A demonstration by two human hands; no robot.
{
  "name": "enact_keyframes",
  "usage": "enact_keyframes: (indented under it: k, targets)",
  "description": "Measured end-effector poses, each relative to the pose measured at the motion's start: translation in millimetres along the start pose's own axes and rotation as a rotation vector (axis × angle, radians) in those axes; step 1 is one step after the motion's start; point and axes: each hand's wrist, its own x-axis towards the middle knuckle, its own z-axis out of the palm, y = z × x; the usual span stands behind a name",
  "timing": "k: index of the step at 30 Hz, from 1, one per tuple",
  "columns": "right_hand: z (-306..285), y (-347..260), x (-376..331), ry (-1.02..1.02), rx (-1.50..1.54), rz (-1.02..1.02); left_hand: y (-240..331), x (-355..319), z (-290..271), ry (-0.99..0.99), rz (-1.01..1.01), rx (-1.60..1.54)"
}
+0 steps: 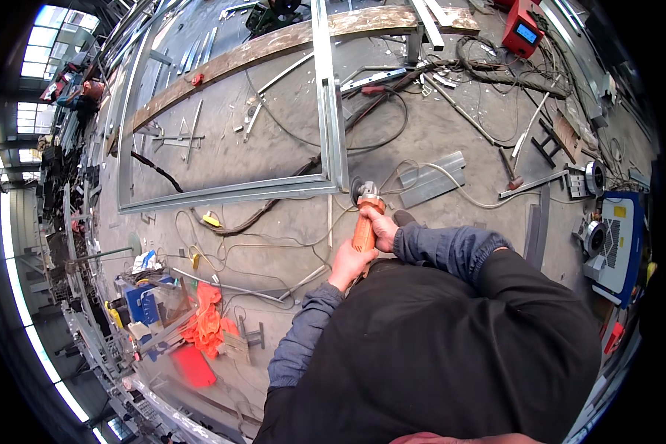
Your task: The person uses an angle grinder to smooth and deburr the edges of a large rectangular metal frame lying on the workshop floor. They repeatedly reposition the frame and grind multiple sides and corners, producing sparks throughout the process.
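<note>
An orange angle grinder (363, 233) is held in both my hands, its head pointing away from me. My left hand (350, 264) is closed round the rear of its body. Farther forward, my right hand (381, 228) grips the body just behind the metal head. The grinder's dark disc (357, 191) is at the near right corner of a large grey metal frame (237, 193); whether it touches the metal I cannot tell. One side of this frame rests over a long worn wooden beam (263, 56).
Cables and a hose (466, 194) trail across the concrete floor. A grey metal sheet (433, 180) and a hammer (510, 172) lie to the right, near a blue-and-white machine (618, 244). A red box with a screen (523, 29) stands far right. Orange cloth (203, 322) lies at the left.
</note>
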Motion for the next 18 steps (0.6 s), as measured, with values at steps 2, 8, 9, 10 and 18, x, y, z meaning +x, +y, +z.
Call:
enact_keyframes:
  k: [2, 8, 9, 10, 18]
  targets:
    - [-9.4, 3.1, -10.6, -0.028, -0.025, 0.052, -7.8, -10.0, 13.4, -0.005, -0.059, -0.044]
    - [21.5, 11.5, 3.0, -0.019, -0.084, 0.069, -18.0, -7.7, -2.8, 0.103, -0.041, -0.07]
    - [22.2, 14.6, -1.0, -0.017, -0.088, 0.067, -17.2, -12.6, -2.7, 0.118, -0.049, -0.045]
    - [23.1, 17.7, -4.8, -0.018, -0.092, 0.065, -16.6, -17.7, -3.5, 0.119, -0.057, -0.04]
    - [45.9, 19.1, -36.3, -0.004, -0.089, 0.069, 6.2, -47.0, -16.6, 0.138, -0.093, -0.024]
